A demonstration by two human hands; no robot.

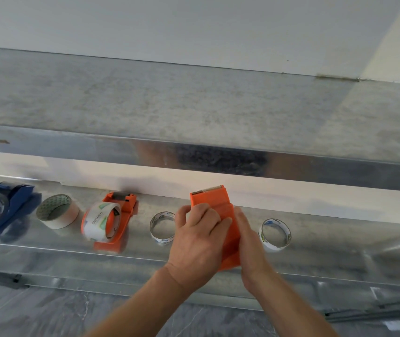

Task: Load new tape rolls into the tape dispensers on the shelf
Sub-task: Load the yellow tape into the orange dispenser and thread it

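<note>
A: So, where's the thing at?

B: Orange dispenser (208, 198) is up off the lower shelf (48, 249), between both hands, cutter teeth (210, 189) pointing away twd the wall. Left hand (199, 237) has its grip closed over the top face, fingers curled across it. Right hand (250, 244) lies along the right flank, fingers look fairly straight. Its thumb's hidden, so can't tell if that grip pinches or just braces.

A: Any tape in it?

B: Can't see. Hub side is covered by the hands, and the lower end is behind the wrists. My guess is it's empty and about to be loaded.

A: Which roll then?

B: Two small printed rolls stand on edge on the shelf: left roll (161, 228) just beside the left hand, right roll (275, 235) near the right. Either's in reach.

A: Tips?

B: Keep one hand firm on the body, fingers clear of the teeth. Free the other for a roll. Check unwind direction before seating it, sticky side twd the roller, then feed the end under the cutter. Don't knock the standing rolls, they'd prob. roll off.

A: Rest of the shelf?

B: Loaded orange dispenser (123, 203) w/ clear printed tape, a beige roll (58, 211), then a blue dispenser (21, 203), cut off at the frame's left edge. All a bit blurred, so labels aren't readable.
</note>
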